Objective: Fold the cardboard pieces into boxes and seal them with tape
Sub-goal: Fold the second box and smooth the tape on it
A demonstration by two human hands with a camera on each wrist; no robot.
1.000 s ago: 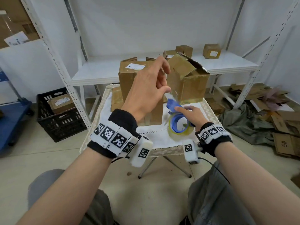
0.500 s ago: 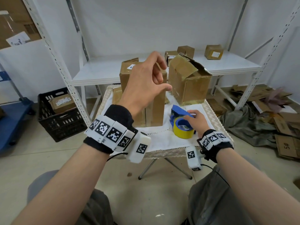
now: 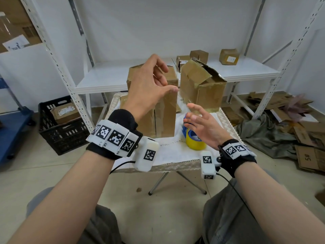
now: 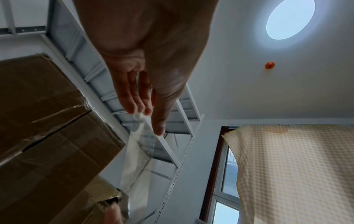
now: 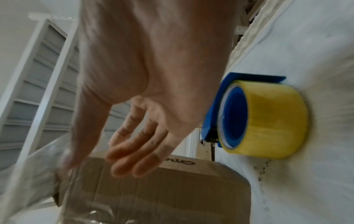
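Note:
A tall taped cardboard box (image 3: 165, 113) stands on the small table (image 3: 175, 155); its seam shows in the left wrist view (image 4: 47, 121). Raised in front of the box's top, my left hand (image 3: 154, 85) pinches a strip of clear tape (image 4: 138, 151) that hangs from its fingertips (image 4: 134, 109). The yellow tape roll in its blue dispenser (image 3: 195, 141) (image 5: 264, 121) lies on the white cloth. Just above the roll hovers my right hand (image 3: 202, 124) (image 5: 134, 106), fingers spread and holding nothing. A second box (image 3: 202, 88) with loose top flaps stands behind.
A white metal shelf (image 3: 246, 73) behind the table carries small boxes (image 3: 228, 56). A black crate (image 3: 61, 127) and a blue cart (image 3: 10, 127) stand on the floor at the left. Flattened cardboard (image 3: 307, 155) and a grey cloth (image 3: 263, 136) lie at the right.
My right hand set the tape dispenser down on the cloth, let go and opened above it. My left hand stayed raised with the cut tape strip.

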